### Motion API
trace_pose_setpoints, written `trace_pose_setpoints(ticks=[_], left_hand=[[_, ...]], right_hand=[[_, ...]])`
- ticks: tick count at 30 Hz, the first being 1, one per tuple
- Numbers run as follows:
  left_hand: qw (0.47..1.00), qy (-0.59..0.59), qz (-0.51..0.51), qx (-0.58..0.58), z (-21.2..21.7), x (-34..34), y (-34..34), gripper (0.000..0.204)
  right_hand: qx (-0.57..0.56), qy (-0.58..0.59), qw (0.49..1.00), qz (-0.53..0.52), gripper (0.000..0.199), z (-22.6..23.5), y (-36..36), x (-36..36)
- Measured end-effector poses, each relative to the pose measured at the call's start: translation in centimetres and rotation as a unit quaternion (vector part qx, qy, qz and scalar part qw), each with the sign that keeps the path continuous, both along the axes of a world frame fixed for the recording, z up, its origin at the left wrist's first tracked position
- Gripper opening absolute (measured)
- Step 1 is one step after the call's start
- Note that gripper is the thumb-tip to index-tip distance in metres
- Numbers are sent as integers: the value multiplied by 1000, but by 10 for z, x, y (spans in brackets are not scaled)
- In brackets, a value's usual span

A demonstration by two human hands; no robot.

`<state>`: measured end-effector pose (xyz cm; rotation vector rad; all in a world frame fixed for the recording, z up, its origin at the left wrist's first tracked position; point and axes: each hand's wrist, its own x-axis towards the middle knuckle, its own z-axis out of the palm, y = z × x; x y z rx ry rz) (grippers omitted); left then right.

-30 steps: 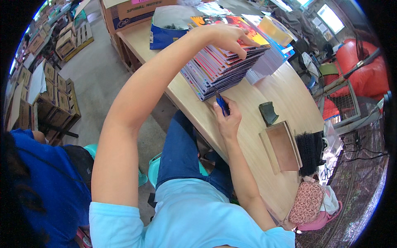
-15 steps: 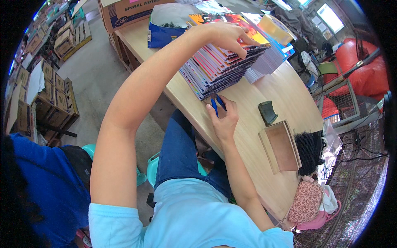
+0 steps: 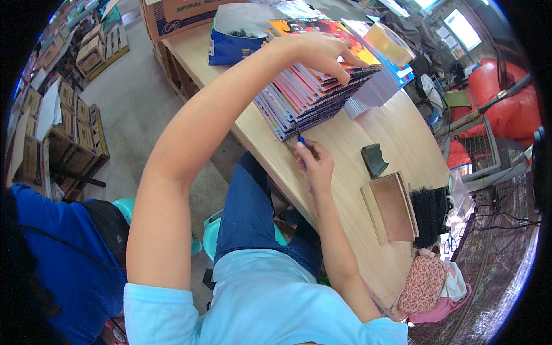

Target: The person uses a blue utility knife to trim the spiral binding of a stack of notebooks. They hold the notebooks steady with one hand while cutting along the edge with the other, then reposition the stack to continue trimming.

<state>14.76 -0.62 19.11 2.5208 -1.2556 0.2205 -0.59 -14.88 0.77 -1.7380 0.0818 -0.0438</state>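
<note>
A tall stack of spiral notebooks [image 3: 307, 95] stands on the table, its black wire spines facing right and toward me. The top notebook has a yellow and red cover [image 3: 362, 49]. My left hand [image 3: 325, 53] lies across that cover, fingers stretched and the thumb apart near the spine edge. At the stack's near lower corner, my right hand [image 3: 316, 164] is closed around small blue-handled pliers [image 3: 301, 138]. Their dark tip points at the wire spines low in the stack; whether it touches a wire I cannot tell. The fingers hide most of the handles.
On the table [image 3: 345, 155] are a dark green block [image 3: 374, 160], a wooden holder [image 3: 391, 208], black wire coils [image 3: 428, 214], a blue box [image 3: 233, 46] and a tape roll [image 3: 391, 43]. A carton [image 3: 184, 20] is at the back. A person in blue [image 3: 69, 259] sits at left.
My right hand has turned, and the plier handles, spread before, now sit mostly inside my fingers. My left hand stays on the top notebook. The whole view has shifted slightly.
</note>
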Motion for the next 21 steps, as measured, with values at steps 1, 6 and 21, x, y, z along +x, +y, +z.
trace_pose_setpoints(ticks=[1, 6, 21], left_hand=[[1000, -1, -3, -3, -1, 0, -1, 65], [1000, 15, -3, -11, 1, 2, 1, 65], [999, 37, 8, 0, 3, -1, -1, 65]], right_hand=[[121, 76, 989, 40, 33, 3, -4, 2], [-7, -50, 998, 22, 40, 7, -4, 0], [-5, 30, 999, 22, 44, 5, -6, -3]])
